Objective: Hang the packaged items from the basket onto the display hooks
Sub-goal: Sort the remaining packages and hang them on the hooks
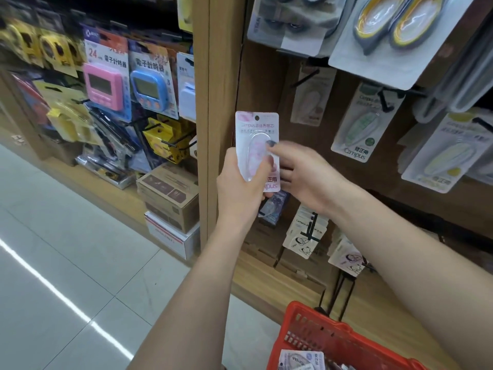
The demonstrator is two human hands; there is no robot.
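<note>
Head camera looks down my two bare arms toward the wooden display. My left hand point(241, 182) grips the lower half of a pink packaged item point(257, 134), thumb across its clear blister, holding it upright with its punched hanging hole at the top, in front of the wooden upright point(221, 76) that divides the two display bays. My right hand point(301, 169) reaches in from the right, its fingertip point(270, 143) with a dark nail touching the blister on the package's right edge, and the other fingers loosely curled behind the card. The package hangs on no hook; it is in the air between my hands.

To the right, a dark backboard carries black display hooks point(386, 101). A green package point(362, 124) and a yellow package point(450, 153) of the same kind hang there, with a paler one point(310, 97) further left, set back. Larger carded goods point(394, 30) hang above them.

Low in view, the red basket point(320, 332) sits at the bottom edge, near the shelf base, with another package point(301, 359) lying inside it.

To the left, the next bay holds a pink timer point(102, 84) and a blue timer point(149, 88) on cards, with cardboard boxes point(170, 193) stacked on the floor below.
</note>
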